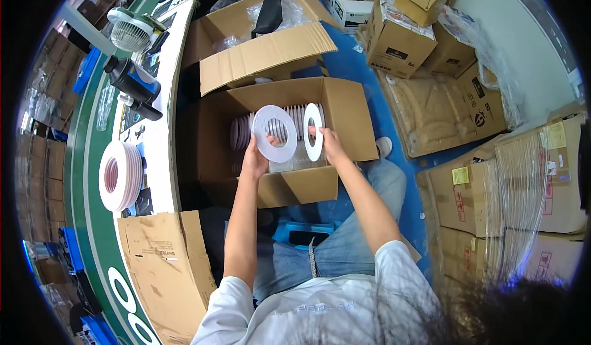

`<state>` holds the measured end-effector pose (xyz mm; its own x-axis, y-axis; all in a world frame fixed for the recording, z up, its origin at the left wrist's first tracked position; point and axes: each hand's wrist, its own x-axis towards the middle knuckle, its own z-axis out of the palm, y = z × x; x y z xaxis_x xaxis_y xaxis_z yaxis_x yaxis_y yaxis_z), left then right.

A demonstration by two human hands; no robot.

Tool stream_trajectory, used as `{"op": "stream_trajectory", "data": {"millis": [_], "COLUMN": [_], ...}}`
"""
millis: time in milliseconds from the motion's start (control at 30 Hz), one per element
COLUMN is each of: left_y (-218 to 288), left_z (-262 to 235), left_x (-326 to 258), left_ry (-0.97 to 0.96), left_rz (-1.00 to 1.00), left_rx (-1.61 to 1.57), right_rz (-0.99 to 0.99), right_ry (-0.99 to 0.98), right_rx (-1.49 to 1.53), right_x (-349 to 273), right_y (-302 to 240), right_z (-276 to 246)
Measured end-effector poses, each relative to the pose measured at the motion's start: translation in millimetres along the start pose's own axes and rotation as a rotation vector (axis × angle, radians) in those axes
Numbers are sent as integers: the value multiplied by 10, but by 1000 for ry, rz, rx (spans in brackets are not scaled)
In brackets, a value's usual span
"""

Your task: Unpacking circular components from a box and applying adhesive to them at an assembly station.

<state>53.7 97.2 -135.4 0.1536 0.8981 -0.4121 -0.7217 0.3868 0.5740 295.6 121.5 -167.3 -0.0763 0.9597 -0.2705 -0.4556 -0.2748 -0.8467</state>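
Head view: I'm seeing the left hand (253, 158) holding one white ring (277, 154), fingers grasping its lower left rim, and the right hand (331, 146) gripping a second ring (313, 154), angled more side-on, by its right side. Both are hovering apart over the open carton (277, 189). Progress: a row of rings (239, 134) is standing inside, a stack (130, 174) is sitting on the surface (164, 160), these two aren't yet resting anywhere; I'm not managing a full count.

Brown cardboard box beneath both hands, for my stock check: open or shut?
Open: the brown cardboard box shows white flat rings lined up inside.
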Motion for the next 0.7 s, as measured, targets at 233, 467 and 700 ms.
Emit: {"op": "stream_trajectory", "data": {"millis": [233, 467, 700], "left_y": [146, 119, 198], "left_z": [52, 241, 128], "left_x": [-30, 92, 101], "left_ry": [-58, 32, 44], "left_rz": [209, 228, 249], "left_rx": [103, 239, 313], "right_rz": [-28, -76, -57], "right_ry": [-88, -116, -250], "right_rx": [158, 111, -252], "right_x": [-131, -115, -221], "right_y": [-225, -293, -590], "right_z": [80, -38, 62]}}
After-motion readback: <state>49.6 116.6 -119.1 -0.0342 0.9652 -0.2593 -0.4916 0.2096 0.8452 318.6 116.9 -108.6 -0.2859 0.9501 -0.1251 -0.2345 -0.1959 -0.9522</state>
